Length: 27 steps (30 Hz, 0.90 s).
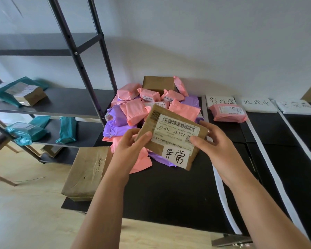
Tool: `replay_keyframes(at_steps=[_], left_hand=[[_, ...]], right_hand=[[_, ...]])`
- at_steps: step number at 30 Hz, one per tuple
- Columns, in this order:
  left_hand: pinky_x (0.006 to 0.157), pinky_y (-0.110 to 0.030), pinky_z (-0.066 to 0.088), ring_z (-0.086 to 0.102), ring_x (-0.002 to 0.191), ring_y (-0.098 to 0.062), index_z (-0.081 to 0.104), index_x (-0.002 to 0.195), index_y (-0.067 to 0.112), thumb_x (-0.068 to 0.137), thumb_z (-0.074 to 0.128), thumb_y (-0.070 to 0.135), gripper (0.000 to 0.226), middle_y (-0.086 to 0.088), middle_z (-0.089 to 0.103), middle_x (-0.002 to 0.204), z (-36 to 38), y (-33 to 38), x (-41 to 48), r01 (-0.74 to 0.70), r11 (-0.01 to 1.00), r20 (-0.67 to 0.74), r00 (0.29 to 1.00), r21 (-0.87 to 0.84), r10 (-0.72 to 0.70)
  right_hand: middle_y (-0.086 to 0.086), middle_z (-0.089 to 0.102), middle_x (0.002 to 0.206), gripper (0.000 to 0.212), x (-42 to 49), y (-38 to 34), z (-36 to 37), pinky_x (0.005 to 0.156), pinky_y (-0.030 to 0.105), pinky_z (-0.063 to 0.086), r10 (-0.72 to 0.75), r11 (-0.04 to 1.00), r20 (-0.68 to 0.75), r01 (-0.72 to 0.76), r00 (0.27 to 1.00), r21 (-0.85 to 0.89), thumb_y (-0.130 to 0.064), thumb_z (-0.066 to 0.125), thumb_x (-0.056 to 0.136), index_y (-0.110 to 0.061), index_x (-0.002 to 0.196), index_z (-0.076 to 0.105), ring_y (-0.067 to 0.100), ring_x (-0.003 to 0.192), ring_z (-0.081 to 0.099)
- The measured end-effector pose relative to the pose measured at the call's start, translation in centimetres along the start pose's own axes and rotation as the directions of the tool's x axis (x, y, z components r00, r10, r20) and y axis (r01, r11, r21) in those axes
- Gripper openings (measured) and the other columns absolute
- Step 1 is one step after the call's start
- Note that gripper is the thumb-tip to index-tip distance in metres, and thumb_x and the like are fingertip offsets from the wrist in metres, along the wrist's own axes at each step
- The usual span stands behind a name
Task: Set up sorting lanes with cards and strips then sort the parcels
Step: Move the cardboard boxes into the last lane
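Box (171, 139) sitting between left hand (131, 150) and right hand (215, 148), fingers (144, 138) curling round short ends; cards (257, 105) lying rightward, right hand nearer.

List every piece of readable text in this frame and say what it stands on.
"JS-K12 JS-K12": shipping label on the held brown parcel; its finer print is too small to read.
"异常": white sticker on the same parcel.
"待处理": first lane card.
"处理中": second lane card.
"已完成": third lane card, blurred, so uncertain.
The pink parcel labels are too small to read.
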<state>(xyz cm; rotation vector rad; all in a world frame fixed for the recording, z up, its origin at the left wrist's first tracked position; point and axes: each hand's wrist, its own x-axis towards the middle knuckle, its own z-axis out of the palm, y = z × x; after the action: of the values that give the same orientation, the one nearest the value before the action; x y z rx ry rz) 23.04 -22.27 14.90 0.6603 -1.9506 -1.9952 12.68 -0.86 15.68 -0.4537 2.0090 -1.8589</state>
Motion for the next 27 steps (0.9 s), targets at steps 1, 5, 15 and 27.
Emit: replay_keyframes(at_steps=[1, 5, 15, 27], left_hand=[[0.073, -0.017, 0.048, 0.070, 0.090, -0.001, 0.062, 0.110, 0.027, 0.076, 0.068, 0.056, 0.045, 0.012, 0.075, 0.099, 0.0, 0.0, -0.1, 0.000, 1.000, 0.009, 1.000, -0.011, 0.000], [0.083, -0.028, 0.046, 0.070, 0.093, -0.002, 0.062, 0.113, 0.025, 0.071, 0.070, 0.057, 0.054, 0.010, 0.076, 0.101, 0.0, 0.2, -0.2, 0.006, 0.999, 0.009, 1.000, -0.031, -0.006], [0.089, -0.037, 0.055, 0.068, 0.099, -0.019, 0.075, 0.099, 0.032, 0.084, 0.066, 0.059, 0.033, 0.009, 0.076, 0.094, -0.4, -0.6, 0.4, 0.088, 0.993, -0.210, 0.972, -0.074, -0.101], [0.067, -0.034, 0.046, 0.054, 0.063, -0.018, 0.068, 0.075, 0.016, 0.079, 0.051, 0.077, 0.064, -0.014, 0.063, 0.075, -0.5, 0.5, -0.3, 0.038, 0.985, -0.299, 0.954, 0.170, 0.015]], right_hand=[[-0.009, 0.070, 0.119, 0.083, 0.1, 0.0, 0.0, 0.091, 0.031, 0.055, -0.013, 1.000, -0.019, 0.013, 1.000, 0.008, -0.046, 0.078, 0.065, -0.027, 0.140, 0.048, 0.006, 0.110, 0.067], [-0.010, 0.071, 0.115, 0.072, 0.3, -0.1, 0.0, 0.083, 0.025, 0.059, -0.060, 0.997, -0.082, 0.063, 0.995, 0.034, -0.045, 0.079, 0.068, -0.029, 0.132, 0.053, 0.006, 0.106, 0.069], [-0.025, 0.070, 0.108, 0.046, 0.2, -0.4, 1.2, 0.072, 0.009, 0.052, -0.068, 0.996, 0.051, 0.071, 0.996, -0.057, -0.054, 0.069, 0.073, -0.037, 0.114, 0.057, -0.009, 0.103, 0.064], [-0.033, 0.064, 0.109, 0.046, -0.5, -1.4, 0.8, 0.073, 0.014, 0.043, -0.047, 0.966, 0.059, 0.060, 0.997, -0.251, -0.055, 0.071, 0.075, -0.056, 0.117, 0.054, -0.017, 0.100, 0.057]])
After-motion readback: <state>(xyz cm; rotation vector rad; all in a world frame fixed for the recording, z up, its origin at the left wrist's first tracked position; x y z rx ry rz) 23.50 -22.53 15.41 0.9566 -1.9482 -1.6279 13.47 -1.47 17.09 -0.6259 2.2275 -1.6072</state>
